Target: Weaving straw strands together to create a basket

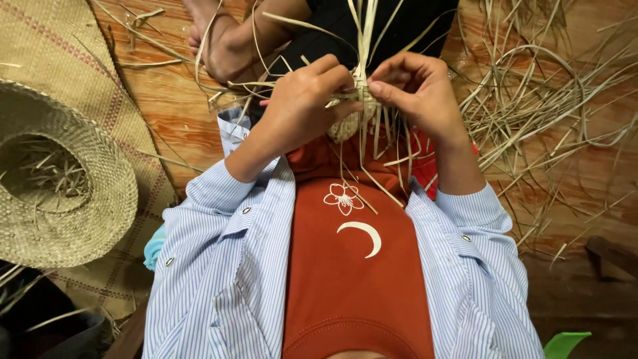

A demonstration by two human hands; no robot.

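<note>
Both hands hold a small woven straw piece (pixel 351 110) at chest height, above the lap. Left hand (pixel 302 106) cups it w/ fingers wrapped round; right hand (pixel 415 86) pinches a strand at its top edge. Looks very light, flexible but brittle; dry strips prob. crack if bent sharply. Best gripped at the tight woven core, not the loose strands (pixel 372 159) hanging below. Finished straw hat (pixel 63 179) lies on the mat (pixel 53 46) nearby.

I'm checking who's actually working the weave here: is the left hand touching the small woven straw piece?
Touching. The head view shows the left hand wrapped over the small woven straw piece, its fingers pressed onto the weave with no gap; the right hand pinches it too.
</note>
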